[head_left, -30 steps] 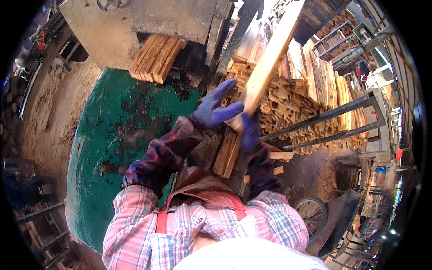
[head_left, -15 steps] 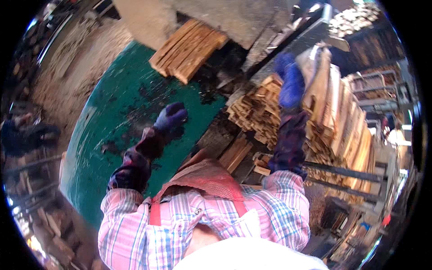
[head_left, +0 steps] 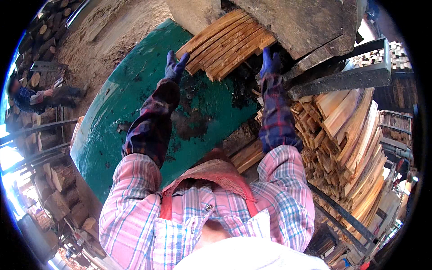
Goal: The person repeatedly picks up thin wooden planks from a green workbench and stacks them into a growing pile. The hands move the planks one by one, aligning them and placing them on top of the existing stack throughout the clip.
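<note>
A bundle of narrow wooden boards (head_left: 227,45) lies side by side at the far edge of a green sheet-like surface (head_left: 130,103), which has dark smudges on it. Purple-gloved, my left hand (head_left: 174,68) reaches to the left end of these boards, thumb and fingers spread apart. At their right end is my right hand (head_left: 270,63), in the same kind of glove, its fingers also apart. Both hands are right beside the bundle, one at each end. Whether either glove touches the wood I cannot tell.
A tall stack of cut boards (head_left: 344,139) stands to the right, next to a dark metal bar (head_left: 342,81). Beyond the bundle lies a brown flat panel (head_left: 297,27). Another person (head_left: 45,96) is at the far left, near logs and sawdust (head_left: 99,36).
My right hand has come away from the stack on the right to the bundle's right end. My left hand has moved forward to its left end. The view has shifted.
</note>
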The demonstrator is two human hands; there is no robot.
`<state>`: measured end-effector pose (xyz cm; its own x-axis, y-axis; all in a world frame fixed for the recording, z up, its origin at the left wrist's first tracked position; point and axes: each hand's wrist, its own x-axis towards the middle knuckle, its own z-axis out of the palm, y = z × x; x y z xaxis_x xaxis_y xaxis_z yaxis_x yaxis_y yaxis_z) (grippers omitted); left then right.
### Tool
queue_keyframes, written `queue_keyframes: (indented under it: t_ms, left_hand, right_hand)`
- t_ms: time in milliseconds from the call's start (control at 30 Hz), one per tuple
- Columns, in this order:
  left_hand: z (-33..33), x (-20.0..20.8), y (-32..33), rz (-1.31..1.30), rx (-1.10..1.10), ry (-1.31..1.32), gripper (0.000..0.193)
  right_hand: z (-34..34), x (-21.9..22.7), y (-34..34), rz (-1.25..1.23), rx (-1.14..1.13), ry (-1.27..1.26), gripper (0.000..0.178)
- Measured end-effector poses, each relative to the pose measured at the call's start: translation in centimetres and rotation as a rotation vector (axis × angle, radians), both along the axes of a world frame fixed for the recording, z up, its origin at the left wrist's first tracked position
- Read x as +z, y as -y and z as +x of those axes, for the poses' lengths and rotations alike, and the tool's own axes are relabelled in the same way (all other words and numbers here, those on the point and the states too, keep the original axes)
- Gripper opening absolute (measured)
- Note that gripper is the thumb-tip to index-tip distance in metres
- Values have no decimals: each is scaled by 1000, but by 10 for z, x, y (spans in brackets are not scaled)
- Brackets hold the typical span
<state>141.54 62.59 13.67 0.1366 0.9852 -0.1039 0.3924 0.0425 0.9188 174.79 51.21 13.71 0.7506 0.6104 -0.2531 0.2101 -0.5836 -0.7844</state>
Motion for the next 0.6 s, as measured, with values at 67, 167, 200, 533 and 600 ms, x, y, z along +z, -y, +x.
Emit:
queue_keyframes:
  t_ms: [67,167,200,533,600]
  left_hand:
    - [6,-8,3,-59,58,38,100]
    - [4,-21,10,-29,84,147,81]
    - [2,-25,7,-12,96,161,73]
    - [-46,-40,-78,-415,-544,179,45]
    - [-48,-33,-79,-548,-523,182,45]
  right_hand:
    - [6,-1,-20,-81,-131,253,69]
    - [-12,6,-33,-137,-209,383,68]
    - [-20,9,-34,-99,-246,420,68]
    - [-53,-10,-43,381,-279,128,54]
    - [-59,-16,-45,382,-340,88,53]
